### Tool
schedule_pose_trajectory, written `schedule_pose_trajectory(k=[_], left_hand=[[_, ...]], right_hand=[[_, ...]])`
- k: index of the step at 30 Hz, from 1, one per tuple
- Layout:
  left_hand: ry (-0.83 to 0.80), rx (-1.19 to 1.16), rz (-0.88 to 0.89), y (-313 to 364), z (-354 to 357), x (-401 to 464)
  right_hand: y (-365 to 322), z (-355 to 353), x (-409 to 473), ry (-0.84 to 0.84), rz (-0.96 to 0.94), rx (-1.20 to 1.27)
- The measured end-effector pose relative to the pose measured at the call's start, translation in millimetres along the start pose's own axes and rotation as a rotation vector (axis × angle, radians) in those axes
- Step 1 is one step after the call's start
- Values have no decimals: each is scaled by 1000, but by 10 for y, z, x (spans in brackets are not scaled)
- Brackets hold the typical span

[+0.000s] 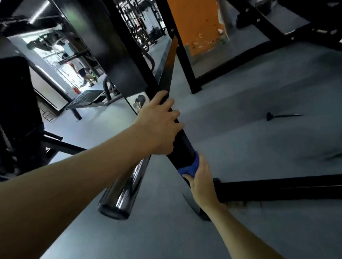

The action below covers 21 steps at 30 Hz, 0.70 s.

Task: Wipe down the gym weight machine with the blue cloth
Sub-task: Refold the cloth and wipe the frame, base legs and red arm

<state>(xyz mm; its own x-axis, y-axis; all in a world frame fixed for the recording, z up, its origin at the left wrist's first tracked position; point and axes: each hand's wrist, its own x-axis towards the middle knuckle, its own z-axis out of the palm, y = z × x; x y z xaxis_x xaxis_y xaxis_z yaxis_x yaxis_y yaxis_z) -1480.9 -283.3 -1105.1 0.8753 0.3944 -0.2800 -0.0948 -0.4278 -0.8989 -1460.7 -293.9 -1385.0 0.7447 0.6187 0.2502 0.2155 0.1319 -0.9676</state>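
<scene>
A black steel post of the weight machine (183, 143) runs diagonally through the middle of the view. My left hand (159, 126) grips this post, fingers curled round it. Lower on the same post, my right hand (199, 180) holds the blue cloth (190, 167) wrapped against the post's lower part. Only a small bunch of the cloth shows above my fingers. The post's foot meets a black base bar (288, 188) lying on the floor.
A chrome plate-loading sleeve (124, 193) sticks out below my left arm. Grey rubber floor (244, 109) spreads around, with a small black pin (280, 116) lying on it. Other black frames, an orange wall (194, 19) and a dark padded machine (10, 110) stand around.
</scene>
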Motion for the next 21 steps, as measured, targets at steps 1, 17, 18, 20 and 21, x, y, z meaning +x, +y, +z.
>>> schedule_pose_trajectory(k=[1,17,18,20,21], left_hand=[[27,-5,9,21,16,10],[142,52,132,30,160,173],[131,74,136,16,162,175],[82,112,154,41,165,210],[44,143,188,104,155,257]], right_hand=[[102,-33,-96,-19,56,17],[282,192,-136,148,-65,-33],[294,141,-183,127,-17,-42],[208,117,-158,92,62,21],[118,127,-104,98,48,35]])
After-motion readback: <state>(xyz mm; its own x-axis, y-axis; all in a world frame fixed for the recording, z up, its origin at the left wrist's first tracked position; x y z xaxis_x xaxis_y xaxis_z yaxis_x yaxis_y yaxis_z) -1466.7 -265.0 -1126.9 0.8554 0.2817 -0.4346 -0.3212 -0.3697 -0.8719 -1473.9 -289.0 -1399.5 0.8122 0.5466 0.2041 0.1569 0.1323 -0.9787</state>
